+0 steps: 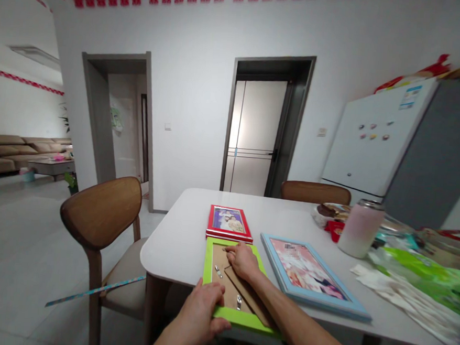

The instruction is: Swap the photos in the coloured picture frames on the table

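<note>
A green picture frame (pixel 208 263) lies face down at the table's near edge, its brown backing board (pixel 227 293) uppermost. Small metal clips (pixel 218 271) and a brown stand leg (pixel 245 294) show on that board. My left hand (pixel 200 312) is closed around the frame's near left corner, thumb and fingers on the green edge. Over the far part of the board, my right hand (pixel 243 263) has its fingers bent, fingertips at a small metal fitting (pixel 224 249); whether they pinch it is unclear. My right forearm covers the frame's right side.
A red picture frame (pixel 230 222) lies just beyond the green one. To the right is a light blue picture frame (pixel 313 275). Farther right stand a pink-white bottle (pixel 362 229), white gloves (pixel 402 297) and a green package (pixel 428 273). A wooden chair (pixel 101 213) is at left.
</note>
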`<state>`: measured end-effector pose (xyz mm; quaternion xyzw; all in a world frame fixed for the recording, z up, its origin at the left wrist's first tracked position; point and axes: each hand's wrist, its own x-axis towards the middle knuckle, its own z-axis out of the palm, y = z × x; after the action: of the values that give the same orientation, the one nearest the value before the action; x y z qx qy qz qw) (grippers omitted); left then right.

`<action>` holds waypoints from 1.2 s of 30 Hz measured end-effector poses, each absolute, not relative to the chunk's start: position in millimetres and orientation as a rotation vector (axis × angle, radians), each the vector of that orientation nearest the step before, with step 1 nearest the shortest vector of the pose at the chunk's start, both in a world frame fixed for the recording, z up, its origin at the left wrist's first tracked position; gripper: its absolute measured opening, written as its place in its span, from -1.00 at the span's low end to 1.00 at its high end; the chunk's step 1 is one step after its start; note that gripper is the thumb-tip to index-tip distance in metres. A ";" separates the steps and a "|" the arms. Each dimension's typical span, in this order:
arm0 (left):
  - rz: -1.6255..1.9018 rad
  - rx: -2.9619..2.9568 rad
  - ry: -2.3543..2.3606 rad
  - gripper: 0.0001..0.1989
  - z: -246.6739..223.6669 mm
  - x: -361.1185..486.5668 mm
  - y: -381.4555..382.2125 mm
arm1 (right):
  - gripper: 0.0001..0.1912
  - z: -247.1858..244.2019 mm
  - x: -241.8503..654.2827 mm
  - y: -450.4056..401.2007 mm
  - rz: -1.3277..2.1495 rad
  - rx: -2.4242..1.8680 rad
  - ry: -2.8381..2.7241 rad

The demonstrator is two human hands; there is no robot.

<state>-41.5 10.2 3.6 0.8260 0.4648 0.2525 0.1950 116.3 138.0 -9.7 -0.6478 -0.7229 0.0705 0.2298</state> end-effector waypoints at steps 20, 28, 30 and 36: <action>0.735 2.293 1.355 -0.75 0.5 -37.3 11.5 | -0.83 24.5 146.3 41.3 0.680 -1.278 -2.317; 0.776 2.265 1.325 -0.68 2.1 -35.0 9.5 | -0.58 11.6 148.5 47.8 0.431 -1.406 -2.193; 0.797 2.241 1.317 -0.68 -0.1 -35.2 9.5 | -0.57 10.6 148.4 48.4 0.340 -1.458 -2.192; 0.845 2.156 1.295 -0.54 -11.3 -37.6 12.9 | -0.56 9.1 144.8 52.5 0.295 -1.497 -2.099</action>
<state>-37.6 12.9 -11.3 0.7886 0.4735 0.3089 0.2418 144.8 52.5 9.1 -0.5556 -0.7788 0.1095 0.2699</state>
